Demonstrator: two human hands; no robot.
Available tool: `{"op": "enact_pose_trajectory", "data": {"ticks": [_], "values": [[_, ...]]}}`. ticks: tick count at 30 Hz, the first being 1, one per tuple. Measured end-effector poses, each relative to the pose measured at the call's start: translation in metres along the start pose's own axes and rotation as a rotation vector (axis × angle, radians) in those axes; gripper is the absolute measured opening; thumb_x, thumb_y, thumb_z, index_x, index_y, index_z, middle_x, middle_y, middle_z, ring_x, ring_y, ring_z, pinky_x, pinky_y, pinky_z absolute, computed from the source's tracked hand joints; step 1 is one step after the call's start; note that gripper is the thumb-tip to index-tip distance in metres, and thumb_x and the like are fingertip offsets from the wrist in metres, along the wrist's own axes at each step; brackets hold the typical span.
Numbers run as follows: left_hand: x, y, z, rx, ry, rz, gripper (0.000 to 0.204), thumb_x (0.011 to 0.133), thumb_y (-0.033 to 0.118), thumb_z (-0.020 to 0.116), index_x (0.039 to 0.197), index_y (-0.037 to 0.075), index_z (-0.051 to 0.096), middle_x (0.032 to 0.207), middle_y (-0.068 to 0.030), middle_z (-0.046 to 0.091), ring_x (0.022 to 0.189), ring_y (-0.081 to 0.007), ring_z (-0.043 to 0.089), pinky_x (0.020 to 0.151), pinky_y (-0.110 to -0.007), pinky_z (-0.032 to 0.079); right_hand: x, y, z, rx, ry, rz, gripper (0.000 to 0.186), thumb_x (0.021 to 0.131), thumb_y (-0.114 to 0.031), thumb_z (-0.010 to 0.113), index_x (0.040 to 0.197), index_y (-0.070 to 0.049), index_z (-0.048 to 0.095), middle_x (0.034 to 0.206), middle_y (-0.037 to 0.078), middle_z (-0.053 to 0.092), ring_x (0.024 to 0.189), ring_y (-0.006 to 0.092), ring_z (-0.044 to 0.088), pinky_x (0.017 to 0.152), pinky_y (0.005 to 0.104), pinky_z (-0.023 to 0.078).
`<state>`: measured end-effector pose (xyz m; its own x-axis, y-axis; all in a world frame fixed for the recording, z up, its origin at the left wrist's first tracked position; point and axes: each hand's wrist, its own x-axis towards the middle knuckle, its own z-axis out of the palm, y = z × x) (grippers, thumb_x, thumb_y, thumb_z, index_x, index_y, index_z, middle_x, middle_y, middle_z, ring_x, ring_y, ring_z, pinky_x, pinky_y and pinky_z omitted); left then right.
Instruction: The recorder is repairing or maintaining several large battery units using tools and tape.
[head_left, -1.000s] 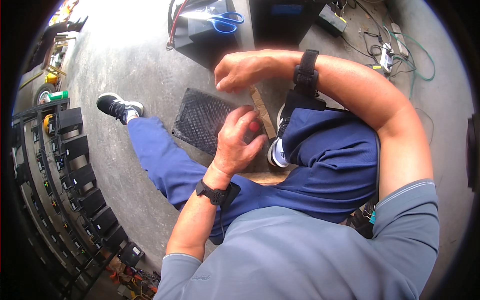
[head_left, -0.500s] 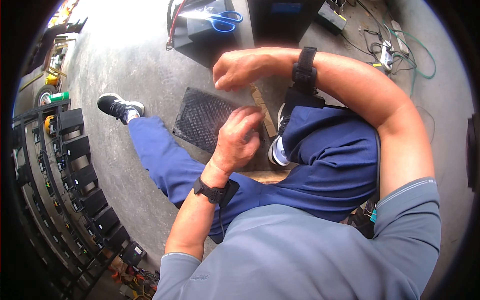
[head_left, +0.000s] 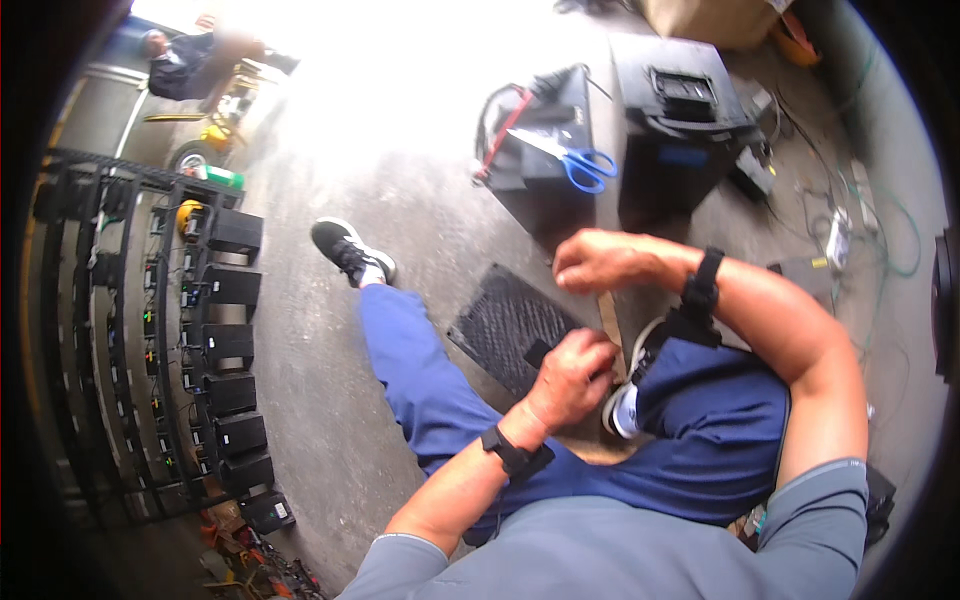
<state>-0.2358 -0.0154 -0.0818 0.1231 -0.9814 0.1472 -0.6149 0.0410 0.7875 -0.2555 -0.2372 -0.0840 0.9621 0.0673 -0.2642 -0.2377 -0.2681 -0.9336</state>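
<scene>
My left hand (head_left: 577,373) is over the lower right of a dark textured mat or plate (head_left: 505,318) on the floor, fingers curled, whatever they hold hidden. A small black rectangular piece (head_left: 538,354) shows beside it. My right hand (head_left: 592,262) hangs above and right of the mat, fingers loosely bent and their undersides hidden. A brown cardboard strip (head_left: 610,318) lies beside my right shoe (head_left: 623,412). Blue-handled scissors (head_left: 585,170) lie on a black box (head_left: 535,205) beyond the hands.
Another black box (head_left: 668,160) stands right of that one, with cables and a white power strip (head_left: 838,238) farther right. A rack of black units (head_left: 230,340) lines the left. A person (head_left: 185,60) is at the back left near a yellow wheeled frame (head_left: 215,135).
My view has tilted up, showing more background and a person at back left. My left fingers have curled further; the red round thing by them a second ago is not visible now.
</scene>
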Motion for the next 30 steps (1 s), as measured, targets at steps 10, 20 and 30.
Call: {"op": "enact_pose_trajectory", "data": {"ticks": [10,20,30], "values": [[-0.002,0.008,0.0,0.068,0.102,-0.039,0.041,0.069,0.01,0.078,0.106,0.005,0.061,0.099,-0.0123,0.06,0.085,-0.0298,0.063,0.074,-0.039,0.054,-0.006,-0.019,-0.003,0.037,-0.064,0.15,0.033,0.093,-0.026,0.059,0.112,0.0,0.066,0.088,0.008,0.069,0.079,0.0167,0.065,0.064,0.0348,0.056],[0.0,-0.001,0.006,-0.006,0.092,-0.066,0.039,0.072,0.003,0.071,0.11,0.005,0.061,0.104,-0.012,0.062,0.084,-0.0262,0.064,0.074,-0.036,0.054,-0.013,-0.035,-0.01,-0.043,-0.066,0.146,0.033,0.092,-0.023,0.059,0.111,0.004,0.066,0.094,0.012,0.071,0.087,0.0199,0.067,0.079,0.0346,0.054],[-0.015,-0.022,0.017,-0.248,0.065,-0.184,0.042,0.076,0.018,0.079,0.114,0.005,0.065,0.106,-0.0141,0.067,0.099,-0.0285,0.065,0.088,-0.036,0.052,-0.035,-0.045,-0.003,-0.374,-0.171,0.069,0.027,0.079,-0.018,0.065,0.1,-0.002,0.07,0.093,0.013,0.072,0.088,0.0278,0.069,0.077,0.0385,0.054]]}}
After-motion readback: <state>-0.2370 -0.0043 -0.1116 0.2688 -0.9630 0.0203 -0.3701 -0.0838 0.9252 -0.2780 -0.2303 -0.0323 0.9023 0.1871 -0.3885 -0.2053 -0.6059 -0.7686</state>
